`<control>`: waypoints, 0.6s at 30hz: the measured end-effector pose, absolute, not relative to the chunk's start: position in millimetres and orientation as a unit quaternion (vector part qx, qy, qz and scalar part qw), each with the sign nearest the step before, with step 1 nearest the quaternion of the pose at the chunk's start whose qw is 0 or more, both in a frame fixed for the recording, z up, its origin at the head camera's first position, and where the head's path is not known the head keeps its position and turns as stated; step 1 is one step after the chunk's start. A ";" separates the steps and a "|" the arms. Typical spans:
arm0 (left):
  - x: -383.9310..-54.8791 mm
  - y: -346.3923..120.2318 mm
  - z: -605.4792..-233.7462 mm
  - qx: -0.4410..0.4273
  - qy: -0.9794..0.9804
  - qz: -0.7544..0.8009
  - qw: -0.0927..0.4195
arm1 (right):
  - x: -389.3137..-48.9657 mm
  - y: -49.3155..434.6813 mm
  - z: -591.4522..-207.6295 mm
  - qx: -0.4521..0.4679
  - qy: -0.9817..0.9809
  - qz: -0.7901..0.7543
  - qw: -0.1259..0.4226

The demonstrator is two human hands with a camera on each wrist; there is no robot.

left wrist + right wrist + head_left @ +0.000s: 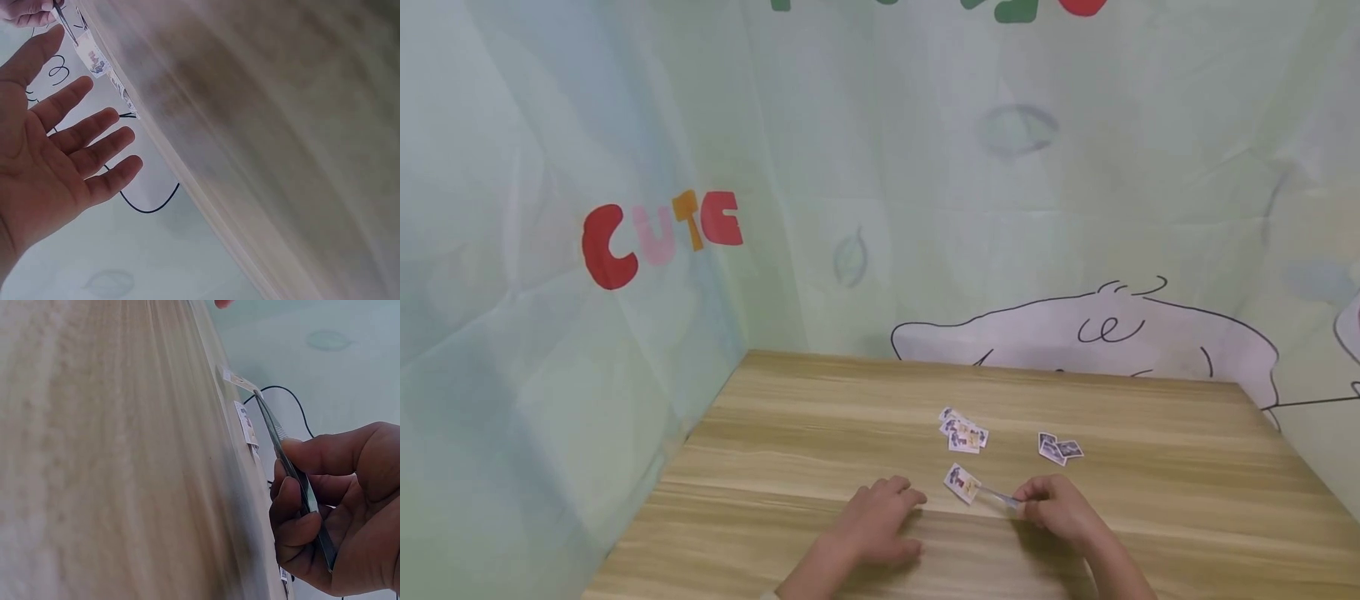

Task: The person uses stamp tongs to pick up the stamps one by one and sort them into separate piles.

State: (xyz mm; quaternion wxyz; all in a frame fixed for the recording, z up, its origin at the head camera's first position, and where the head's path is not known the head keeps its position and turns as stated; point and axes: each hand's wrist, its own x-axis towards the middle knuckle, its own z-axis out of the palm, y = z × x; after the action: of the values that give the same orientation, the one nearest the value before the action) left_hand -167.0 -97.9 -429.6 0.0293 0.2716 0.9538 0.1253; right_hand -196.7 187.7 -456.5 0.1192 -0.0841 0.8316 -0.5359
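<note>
Between the thumb and fingers of my right hand (1057, 508) is a pair of metal tweezers (294, 469). Their tips meet the edge of a small printed card (962, 483), which looks lifted at an angle in the right wrist view. My left hand (59, 147) holds nothing, its fingers spread and relaxed, close over the table to the left of that card. Beyond the card lies an overlapping pile of similar cards (964, 437). Farther right, a few darker cards (1060, 450) lie partly over one another.
A wood-grain table (760, 467) fills the lower part of the head view. Its far edge meets a pale green cloth backdrop (887, 167) with a cartoon drawing, and the left side carries coloured letters (658, 237).
</note>
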 end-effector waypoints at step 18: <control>-179.0 -93.1 -431.4 0.256 0.960 0.112 0.012 | -205.6 186.8 -455.0 -0.022 0.835 -0.541 0.099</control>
State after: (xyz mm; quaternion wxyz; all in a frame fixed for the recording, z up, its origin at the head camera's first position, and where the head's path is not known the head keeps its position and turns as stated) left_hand -179.0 -93.1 -431.4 0.0119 0.2559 0.9601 0.1122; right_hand -205.6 186.8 -455.0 0.0987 -0.0217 0.8348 -0.5413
